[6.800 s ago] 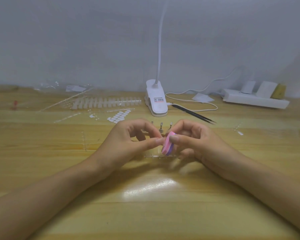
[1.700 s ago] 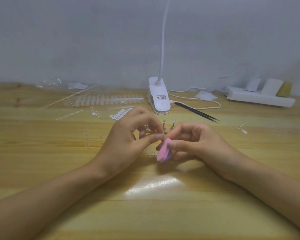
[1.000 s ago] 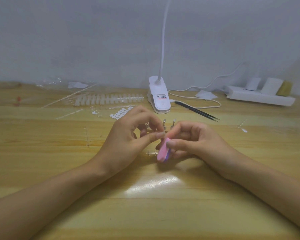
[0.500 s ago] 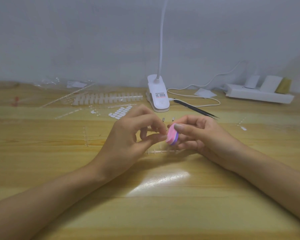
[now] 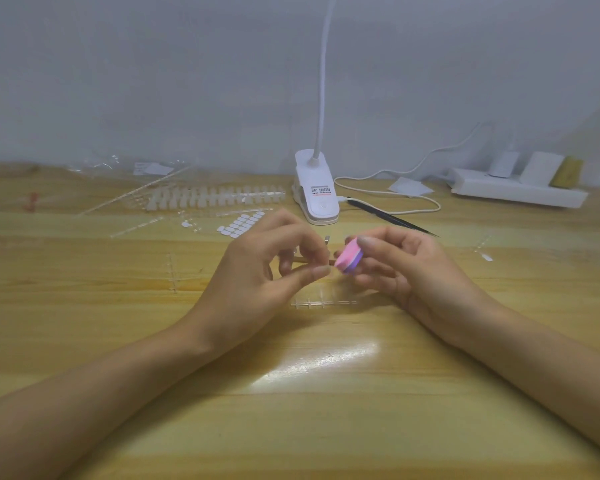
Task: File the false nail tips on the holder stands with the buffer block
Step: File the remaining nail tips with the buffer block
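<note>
Head view: your two hands meet at the centre of the frame, above the desk [image 5: 326,410].
Your right hand [image 5: 409,271] has its fingers [image 5: 373,243] clamped on the pink-and-purple buffer block [image 5: 349,260]. It sits just beside your left hand [image 5: 253,275], whose thumb and forefinger pinch a thin holder stand [image 5: 300,260]. Its nail tip is too small to make out. A clear strip [image 5: 323,303] lies below, and a clip lamp [image 5: 317,195] stands above.
</note>
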Motion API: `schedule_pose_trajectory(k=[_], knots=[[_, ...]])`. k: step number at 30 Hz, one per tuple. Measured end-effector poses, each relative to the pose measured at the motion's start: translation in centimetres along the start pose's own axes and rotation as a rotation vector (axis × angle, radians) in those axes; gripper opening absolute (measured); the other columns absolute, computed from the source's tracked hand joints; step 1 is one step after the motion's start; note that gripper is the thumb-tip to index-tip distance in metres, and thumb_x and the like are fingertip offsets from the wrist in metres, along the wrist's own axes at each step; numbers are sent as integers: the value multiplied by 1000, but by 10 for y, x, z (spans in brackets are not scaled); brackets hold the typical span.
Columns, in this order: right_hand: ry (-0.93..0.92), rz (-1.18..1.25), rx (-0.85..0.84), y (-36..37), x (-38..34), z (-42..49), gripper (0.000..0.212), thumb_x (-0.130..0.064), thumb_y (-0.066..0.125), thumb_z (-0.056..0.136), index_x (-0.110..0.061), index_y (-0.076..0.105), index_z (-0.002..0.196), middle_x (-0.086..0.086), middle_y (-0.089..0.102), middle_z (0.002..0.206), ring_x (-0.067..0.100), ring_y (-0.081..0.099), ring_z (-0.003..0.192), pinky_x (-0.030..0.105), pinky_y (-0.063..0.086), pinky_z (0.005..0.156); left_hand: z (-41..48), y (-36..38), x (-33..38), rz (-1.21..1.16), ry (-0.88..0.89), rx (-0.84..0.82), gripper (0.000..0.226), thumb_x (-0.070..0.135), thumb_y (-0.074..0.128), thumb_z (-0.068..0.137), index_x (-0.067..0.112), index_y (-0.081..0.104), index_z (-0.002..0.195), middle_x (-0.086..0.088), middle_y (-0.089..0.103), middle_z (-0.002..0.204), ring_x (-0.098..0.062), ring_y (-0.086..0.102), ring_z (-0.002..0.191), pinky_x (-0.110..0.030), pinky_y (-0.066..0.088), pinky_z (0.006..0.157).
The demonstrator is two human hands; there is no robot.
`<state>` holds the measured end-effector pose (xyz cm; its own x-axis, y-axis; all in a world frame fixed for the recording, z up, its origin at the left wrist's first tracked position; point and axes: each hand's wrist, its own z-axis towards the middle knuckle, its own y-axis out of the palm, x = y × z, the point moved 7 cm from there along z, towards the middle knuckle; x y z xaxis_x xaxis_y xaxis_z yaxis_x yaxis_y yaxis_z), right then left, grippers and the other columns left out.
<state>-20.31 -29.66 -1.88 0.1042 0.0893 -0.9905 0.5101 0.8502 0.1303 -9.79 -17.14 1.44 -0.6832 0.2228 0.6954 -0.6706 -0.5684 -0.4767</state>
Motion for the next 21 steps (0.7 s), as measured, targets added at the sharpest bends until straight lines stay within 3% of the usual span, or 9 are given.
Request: schedule_pose_trajectory(k=[4, 7, 11, 14, 18, 21], knots=[[26, -108, -135, 12, 3, -2, 11, -19, 71, 81, -10, 70, 89, 17, 75, 92, 27, 73, 84, 29, 60, 71, 0, -1, 0, -1, -4, 7, 17, 13, 76, 83, 24, 65, 77, 5, 57, 89, -12, 48, 67, -6, 34, 59], [-13, 11, -17, 1, -1, 0, 19, -17, 66, 83, -3, 65, 95, 14, 76, 89, 18, 73, 76, 22, 58, 64, 0, -1, 0, -7, -12, 1, 18, 11, 77, 82, 24, 65, 77, 3, 58, 90, -14, 48, 67, -5, 35, 59], [22, -104, -139, 11, 4, -1, 13, -18, 70, 81, -9, 67, 90, 19, 75, 96, 27, 73, 85, 30, 61, 74, 0, -2, 0, -1, -20, 14, 16, 12, 77, 82, 23, 66, 77, 3, 57, 89, -11, 48, 67, -6, 34, 59], [-18, 19, -16, 0, 0, 1, 18, -14, 66, 82, -3, 64, 95, 16, 76, 91, 21, 74, 78, 22, 59, 66, 0, -1, 0, -17, -17, 8, 18, 13, 77, 82, 26, 66, 77, 2, 56, 90, -14, 47, 66, -6, 34, 59], [29, -106, -147, 11, 4, 0, 17, -16, 70, 81, -5, 66, 93, 20, 75, 95, 25, 73, 83, 30, 61, 75, 0, -2, 0, -5, -23, 18, 19, 13, 77, 82, 26, 65, 77, 3, 56, 89, -14, 47, 67, -6, 34, 60], [-19, 5, -28, 0, 0, 2, 17, -16, 67, 82, -4, 65, 94, 13, 76, 91, 18, 73, 78, 22, 59, 68, 0, -1, -1, -12, -23, 4, 19, 12, 77, 82, 26, 66, 77, 3, 56, 90, -14, 47, 67, -5, 35, 60]])
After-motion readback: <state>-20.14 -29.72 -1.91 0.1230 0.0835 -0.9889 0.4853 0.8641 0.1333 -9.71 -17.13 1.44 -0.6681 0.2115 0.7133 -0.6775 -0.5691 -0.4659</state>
